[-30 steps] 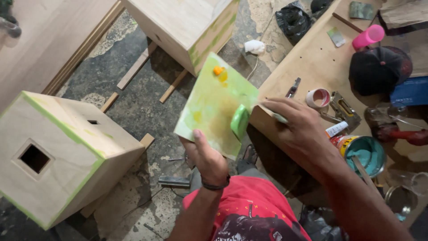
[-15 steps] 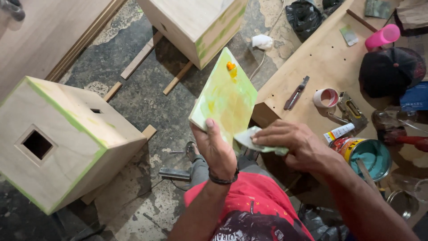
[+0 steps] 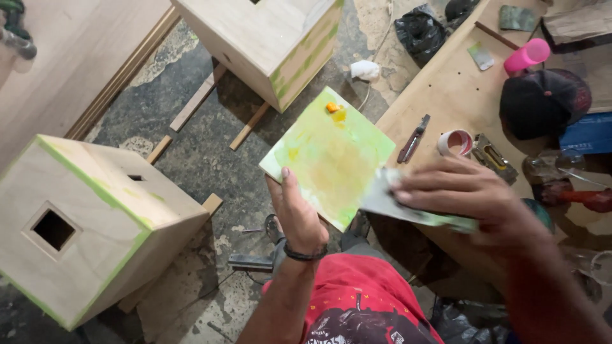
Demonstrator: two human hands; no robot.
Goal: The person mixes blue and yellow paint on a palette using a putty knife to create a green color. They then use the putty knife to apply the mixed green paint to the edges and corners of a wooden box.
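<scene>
Near the middle of the head view, the left hand (image 3: 298, 220) grips the board (image 3: 328, 156) by its near corner, thumb laid on the green-smeared face. That pinch keeps the face clear and tilted up toward the eyes, it seems, above the floor (image 3: 197, 153). The board is square, so it has no real long axis; one corner points far, toward the box (image 3: 268, 44), and an orange blob (image 3: 332, 107) sits by that corner. The right hand (image 3: 475, 197) is closed on a scraper (image 3: 408, 207), its pale blade flat against the board's right edge, probably to work the paste there; motion blurs the fingers. At right stands the bench (image 3: 446, 95) with tape (image 3: 455, 141) and a cap (image 3: 543, 102). At left sits another box (image 3: 83, 223) with green edges.
</scene>
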